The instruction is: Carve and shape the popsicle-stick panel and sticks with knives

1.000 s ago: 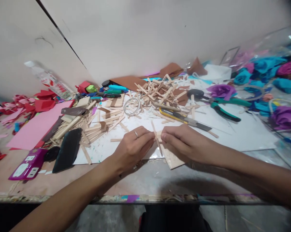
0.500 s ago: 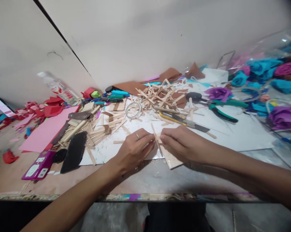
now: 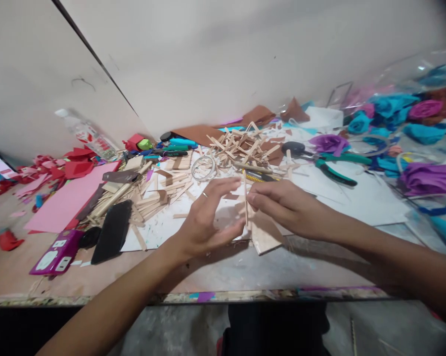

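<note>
My right hand (image 3: 288, 201) is closed, thumb and finger pinching a thin wooden craft stick (image 3: 245, 198) that stands roughly upright in view. My left hand (image 3: 211, 215) is open on the stick's left side, thumb and fingers spread apart near its two ends; whether they touch it I cannot tell. Under my right hand a flat pale wooden piece (image 3: 266, 233) lies at the table's front, its far end hidden by the hand. A yellow-and-black box cutter (image 3: 258, 176) lies just beyond, partly covered by my right hand.
Behind my hands is a heap of craft sticks (image 3: 245, 146), with a tape roll (image 3: 203, 168) beside it. Green-handled pliers (image 3: 336, 173) lie right, near paper flowers (image 3: 426, 175). At left are a black phone (image 3: 112, 232), a purple device (image 3: 56, 252) and pink paper (image 3: 69, 202).
My left hand has opened, its thumb and fingers moving apart from their pinch. The craft stick has turned more upright. My right hand keeps its grip, and the view has shifted slightly.
</note>
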Motion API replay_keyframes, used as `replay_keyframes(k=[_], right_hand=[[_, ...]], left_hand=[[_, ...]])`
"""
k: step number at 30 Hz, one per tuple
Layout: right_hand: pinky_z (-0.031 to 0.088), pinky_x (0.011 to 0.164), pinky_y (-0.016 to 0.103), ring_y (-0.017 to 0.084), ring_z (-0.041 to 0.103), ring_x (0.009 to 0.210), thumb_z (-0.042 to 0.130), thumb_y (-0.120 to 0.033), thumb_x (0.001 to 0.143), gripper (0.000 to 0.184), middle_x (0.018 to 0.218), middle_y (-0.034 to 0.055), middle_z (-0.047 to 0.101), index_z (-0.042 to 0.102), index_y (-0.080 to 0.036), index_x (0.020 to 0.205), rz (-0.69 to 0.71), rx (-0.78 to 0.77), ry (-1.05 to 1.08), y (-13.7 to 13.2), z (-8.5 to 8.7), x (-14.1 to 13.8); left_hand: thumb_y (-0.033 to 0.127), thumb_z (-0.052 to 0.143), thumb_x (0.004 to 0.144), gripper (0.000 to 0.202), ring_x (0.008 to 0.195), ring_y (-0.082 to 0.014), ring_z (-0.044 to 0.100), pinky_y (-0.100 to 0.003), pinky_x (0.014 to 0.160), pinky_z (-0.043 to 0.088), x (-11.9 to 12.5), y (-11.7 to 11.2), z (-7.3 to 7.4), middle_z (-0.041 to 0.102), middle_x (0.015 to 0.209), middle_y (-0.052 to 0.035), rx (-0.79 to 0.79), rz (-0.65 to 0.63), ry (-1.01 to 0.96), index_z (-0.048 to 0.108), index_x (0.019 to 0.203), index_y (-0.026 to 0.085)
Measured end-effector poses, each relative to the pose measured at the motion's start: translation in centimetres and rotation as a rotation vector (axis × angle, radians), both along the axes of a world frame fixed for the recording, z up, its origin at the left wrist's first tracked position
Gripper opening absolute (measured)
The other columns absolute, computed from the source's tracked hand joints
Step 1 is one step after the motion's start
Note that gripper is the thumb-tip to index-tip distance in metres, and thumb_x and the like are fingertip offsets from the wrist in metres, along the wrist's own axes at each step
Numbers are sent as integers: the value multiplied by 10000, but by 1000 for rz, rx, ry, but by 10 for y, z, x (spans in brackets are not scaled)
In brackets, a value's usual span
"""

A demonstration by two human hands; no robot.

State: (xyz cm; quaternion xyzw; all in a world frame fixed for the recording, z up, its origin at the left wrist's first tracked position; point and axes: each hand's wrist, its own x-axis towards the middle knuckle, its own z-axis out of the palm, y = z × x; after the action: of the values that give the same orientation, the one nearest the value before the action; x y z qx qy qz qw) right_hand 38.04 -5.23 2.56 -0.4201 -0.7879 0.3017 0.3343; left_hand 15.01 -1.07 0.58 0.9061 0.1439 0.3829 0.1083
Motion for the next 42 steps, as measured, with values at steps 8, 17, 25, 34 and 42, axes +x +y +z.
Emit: replay_keyframes(k=[8, 17, 25, 34, 42], right_hand=[[368, 635, 289, 146, 481, 628, 385, -357, 1045, 357, 671, 4, 529, 498, -202, 744, 99, -83, -98, 3, -12, -4], [391, 662, 302, 163, 522, 687, 363, -402, 1064, 388, 736, 25, 567, 555, -186, 805, 120, -128, -122, 1, -7, 1], [381, 644, 299, 149, 522, 644, 400, -399, 1060, 383, 717, 20, 598, 584, -185, 802, 179, -89, -164, 8, -3, 11], [335, 600, 300, 127, 471, 551, 392, -392, 1071, 424, 583, -22, 493, 488, -208, 701, 141, 0, -238, 14, 1, 25], [332, 573, 288, 124, 471, 543, 395, -447, 1075, 442, 604, -16, 509, 528, -199, 733, 136, 38, -292, 20, 3, 33]], left_hand=[[467, 893, 821, 1146, 1479, -360, 513, -577, 1225, 449, -6, 12, -12, 465, 1628, -194, -168, -121, 39, 184, 1703, 285], [494, 888, 815, 1099, 1433, -352, 553, -565, 1178, 502, -3, 11, -13, 520, 1561, -214, -97, -108, 52, 250, 1675, 246], [472, 862, 811, 941, 1351, -350, 604, -548, 1118, 551, 1, 10, -12, 609, 1420, -213, 27, -29, 96, 384, 1564, 171], [401, 873, 804, 867, 1392, -344, 589, -558, 1134, 535, -6, 19, -11, 603, 1431, -218, 54, -26, 80, 417, 1508, 182], [433, 884, 782, 857, 1369, -352, 606, -569, 1110, 546, -1, 19, -17, 592, 1442, -215, 27, 17, 59, 428, 1471, 203]])
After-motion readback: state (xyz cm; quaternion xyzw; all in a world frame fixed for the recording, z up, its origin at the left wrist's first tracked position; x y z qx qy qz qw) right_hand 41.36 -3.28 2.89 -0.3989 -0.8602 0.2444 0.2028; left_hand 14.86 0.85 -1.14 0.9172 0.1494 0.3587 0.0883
